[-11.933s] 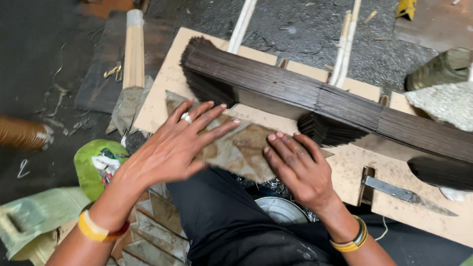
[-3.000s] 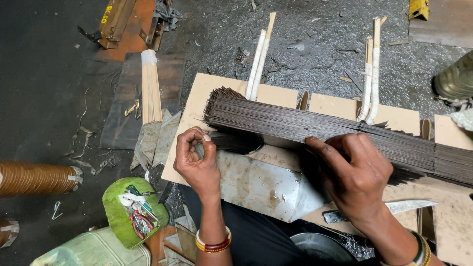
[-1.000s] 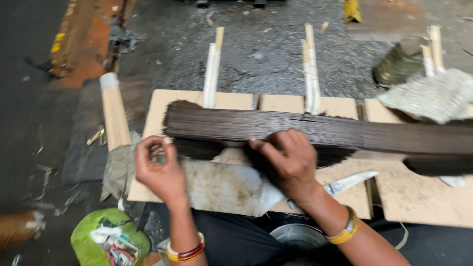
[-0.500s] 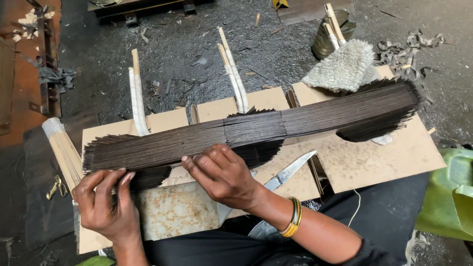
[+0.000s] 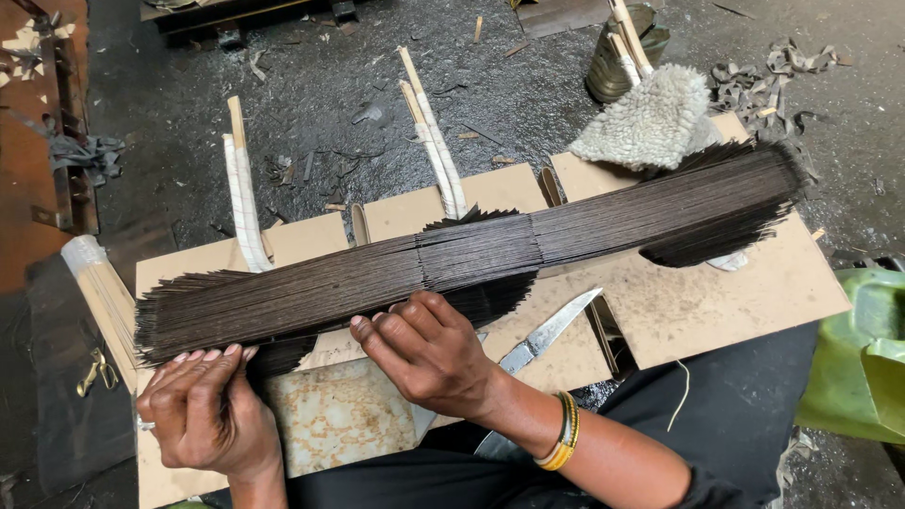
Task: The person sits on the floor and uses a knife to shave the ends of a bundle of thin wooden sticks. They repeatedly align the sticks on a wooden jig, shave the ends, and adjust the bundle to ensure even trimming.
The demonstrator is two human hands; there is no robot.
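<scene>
**A:** What lies at the far left?

**B:** A pale bundle of thin sticks (image 5: 99, 292), wrapped at its top end, on the dark floor just beside the cardboard sheets (image 5: 745, 302). Next to it the left hand (image 5: 209, 410) has its fingers stretched flat, their tips touching the near edge of the dark stick layer (image 5: 452, 264) at its left end. It grips nothing.

**B:** That layer is a long, thin band of dark brown slivers packed side by side, fanned and frayed at both ends, running across the cardboard from lower left to upper right.

**A:** And further along?

**B:** The right hand (image 5: 429, 353), with bangles at the wrist, is half curled, fingertips pressed to the layer's near edge around the middle; nothing is closed in it. Below lies a mottled cream slab (image 5: 344, 415). Two pale split-cane uprights (image 5: 243, 203) (image 5: 434, 151) rise behind the band. A knife (image 5: 547, 330) lies flat, blade pointing up right, just beside the right hand. Then a woolly cream pad (image 5: 650, 123) near the band's right end, and a green bag (image 5: 863, 353) at the edge.

**A:** Any change from half a second ago?

**B:** The left hand has slid nearer the band's end; the right hand has kept its place.
</scene>
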